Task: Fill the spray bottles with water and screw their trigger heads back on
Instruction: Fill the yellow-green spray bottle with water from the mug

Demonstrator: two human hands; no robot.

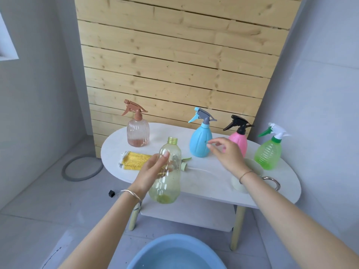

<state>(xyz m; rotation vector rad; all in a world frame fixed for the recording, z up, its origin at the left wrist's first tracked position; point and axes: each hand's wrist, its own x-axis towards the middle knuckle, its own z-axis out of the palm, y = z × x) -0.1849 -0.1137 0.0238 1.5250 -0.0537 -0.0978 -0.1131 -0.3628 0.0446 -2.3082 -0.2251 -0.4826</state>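
White bench (287,180): left hand (153,169) grips headless clear bottle (168,184) mid-body; probably light, thin-walled, crushable. Right hand (225,152) loose-fingered, empty.

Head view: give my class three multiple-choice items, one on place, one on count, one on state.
1. Relative to the table, the blue basin sits: A on it; B behind it; C in front, nearest the camera.
2. Bottles standing on the table with trigger heads: A two; B four; C six.
3. The yellow bottle in the left hand is: A headless, neck bare; B capped; C lying flat.
Answers: C, it fills the bottom edge; B, brown-topped bottle, blue bottle, pink bottle, green bottle; A, threaded neck shows.
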